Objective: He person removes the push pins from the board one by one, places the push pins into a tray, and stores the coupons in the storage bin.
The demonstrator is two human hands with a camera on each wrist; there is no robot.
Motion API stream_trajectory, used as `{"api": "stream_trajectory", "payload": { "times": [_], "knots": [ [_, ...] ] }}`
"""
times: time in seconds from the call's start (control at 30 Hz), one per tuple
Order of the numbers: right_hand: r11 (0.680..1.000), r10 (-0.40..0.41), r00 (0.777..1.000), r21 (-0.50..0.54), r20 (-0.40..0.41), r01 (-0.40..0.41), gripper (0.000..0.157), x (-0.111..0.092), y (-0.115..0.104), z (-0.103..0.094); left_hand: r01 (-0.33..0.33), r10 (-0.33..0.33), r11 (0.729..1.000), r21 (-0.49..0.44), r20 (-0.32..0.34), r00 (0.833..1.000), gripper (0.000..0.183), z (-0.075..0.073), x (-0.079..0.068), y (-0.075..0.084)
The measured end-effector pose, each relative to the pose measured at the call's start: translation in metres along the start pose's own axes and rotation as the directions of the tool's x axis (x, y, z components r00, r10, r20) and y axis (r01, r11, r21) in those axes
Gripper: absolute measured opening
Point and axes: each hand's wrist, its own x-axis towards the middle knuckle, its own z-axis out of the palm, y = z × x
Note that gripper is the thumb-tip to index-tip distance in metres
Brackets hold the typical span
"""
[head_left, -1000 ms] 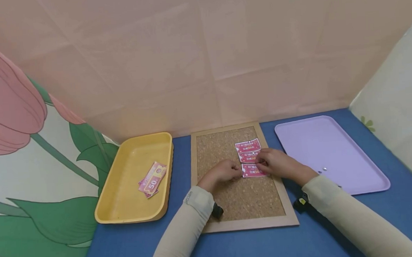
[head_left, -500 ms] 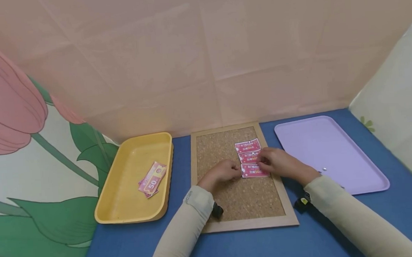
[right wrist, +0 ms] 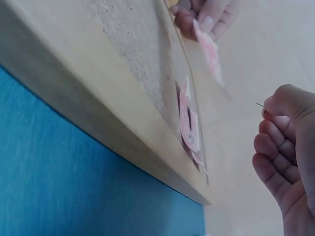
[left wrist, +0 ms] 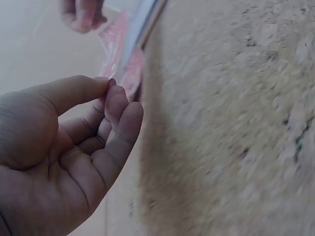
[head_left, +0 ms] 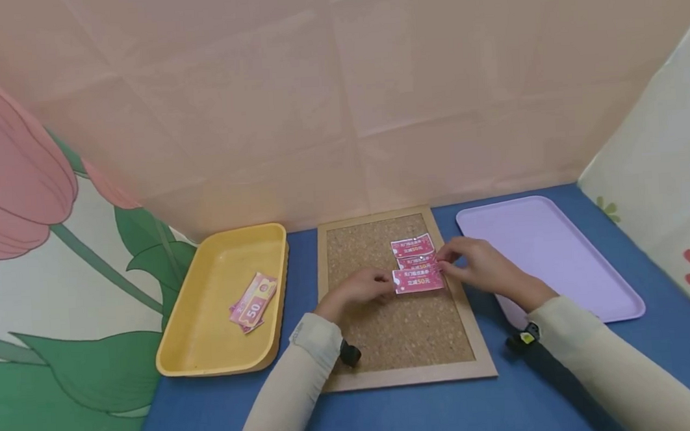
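My left hand pinches the left end of a pink coupon. In the right wrist view that coupon stands raised off the corkboard. My right hand pinches a pushpin between thumb and forefinger; its thin needle points out past the fingertips, toward the board side, and its head is hidden. Two more pink coupons lie on the corkboard, one above the other, with small pins in them. The held coupon overlaps the lower one in the head view.
A yellow tray with several pink coupons stands on the left. On the right lies a flat lilac tray, partly behind my right hand and wrist. The board has a wooden frame and rests on a blue tabletop.
The held coupon has risen off the board and shifted slightly left with my left hand. My right hand has drawn away to the right and up, off the coupon.
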Motion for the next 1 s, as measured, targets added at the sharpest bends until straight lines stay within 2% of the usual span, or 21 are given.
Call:
{"api": "stream_trajectory", "payload": {
  "times": [0.1, 0.17, 0.3, 0.47, 0.63, 0.77, 0.87, 1.0],
  "knots": [
    [0.999, -0.043, 0.998, -0.006, -0.049, 0.043, 0.013, -0.004, 0.005, -0.007, -0.024, 0.024, 1.000, 0.014, -0.015, 1.000, 0.024, -0.012, -0.009, 0.002],
    [0.999, -0.044, 0.996, -0.006, -0.072, 0.044, 0.015, -0.008, 0.009, -0.012, -0.050, 0.050, 0.999, 0.018, -0.028, 0.998, 0.027, -0.021, -0.016, 0.004],
    [1.000, 0.011, 0.995, 0.005, -0.103, -0.010, 0.015, -0.017, 0.018, -0.025, -0.085, 0.082, 0.996, -0.038, -0.075, 0.994, 0.030, -0.044, -0.032, 0.003],
    [0.996, 0.082, 0.987, -0.011, -0.141, -0.085, 0.012, -0.032, 0.035, -0.040, -0.101, 0.079, 0.989, -0.110, -0.182, 0.980, 0.024, -0.068, -0.054, -0.007],
    [0.992, 0.120, 0.979, -0.017, -0.167, -0.125, 0.010, -0.048, 0.051, -0.052, -0.059, 0.025, 0.993, -0.104, -0.302, 0.953, 0.025, -0.091, -0.081, -0.021],
    [0.985, 0.167, 0.970, -0.006, -0.177, -0.171, 0.010, -0.057, 0.059, -0.059, 0.006, -0.057, 0.991, -0.132, -0.389, 0.919, 0.032, -0.106, -0.101, -0.033],
    [0.981, 0.190, 0.968, -0.013, -0.163, -0.194, 0.012, -0.063, 0.064, -0.063, 0.028, -0.095, 0.987, -0.159, -0.429, 0.898, 0.035, -0.115, -0.113, -0.043],
    [0.972, 0.229, 0.964, -0.026, -0.138, -0.235, 0.014, -0.071, 0.070, -0.069, 0.047, -0.110, 0.988, -0.147, -0.460, 0.881, 0.037, -0.125, -0.128, -0.057]
  ]
}}
